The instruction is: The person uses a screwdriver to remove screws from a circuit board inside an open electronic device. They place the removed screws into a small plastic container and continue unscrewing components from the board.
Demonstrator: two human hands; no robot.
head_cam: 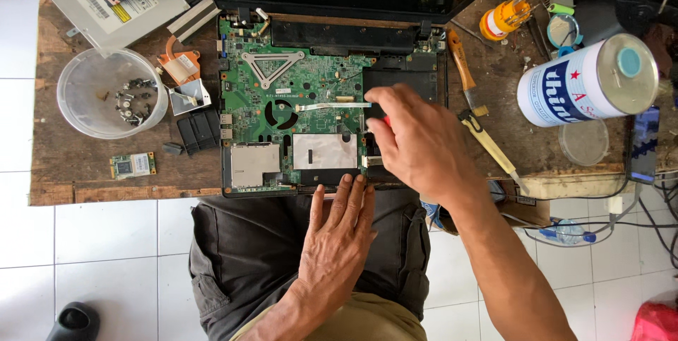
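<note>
Taking the opened laptop (296, 101) on the table (85, 171) as landmark: my left hand (339, 231) lies flat, fingers spread, holding nothing, pressing its near edge. Right of that, my right hand (417, 140) grips a red-handled tool (385, 121) over the laptop's right side, tip hidden. Best kept upright, the base pinned firmly.
</note>
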